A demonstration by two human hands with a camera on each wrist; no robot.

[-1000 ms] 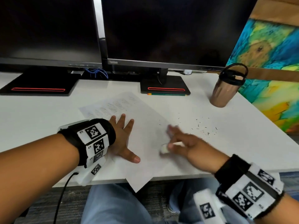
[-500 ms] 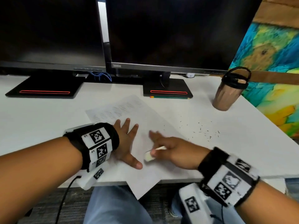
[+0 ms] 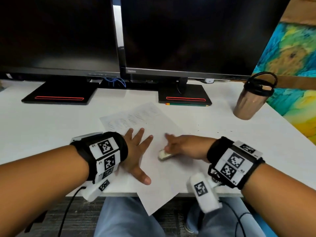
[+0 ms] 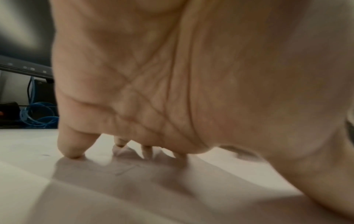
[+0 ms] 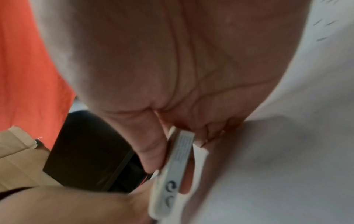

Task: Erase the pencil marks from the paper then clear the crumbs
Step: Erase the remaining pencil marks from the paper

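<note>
A white sheet of paper (image 3: 159, 182) lies askew on the white desk, one corner hanging over the front edge; faint pencil marks (image 3: 133, 119) show near its far end. My left hand (image 3: 136, 151) lies flat on the paper with fingers spread, pressing it down; the left wrist view shows its fingertips (image 4: 70, 153) on the sheet. My right hand (image 3: 177, 146) pinches a white eraser (image 3: 164, 154) (image 5: 178, 163) between thumb and fingers, its end against the paper just right of the left hand. Dark eraser crumbs (image 3: 217, 131) dot the desk to the right.
Two dark monitors stand at the back on black bases (image 3: 58, 94) (image 3: 184, 97). A green pencil (image 3: 186, 104) lies at the right base. A brown tumbler (image 3: 251, 100) with a black lid stands at the right. The desk's front edge (image 3: 119, 195) is under my wrists.
My right hand has slid the eraser leftward across the paper, toward the left hand. The left hand has stayed pressed on the sheet.
</note>
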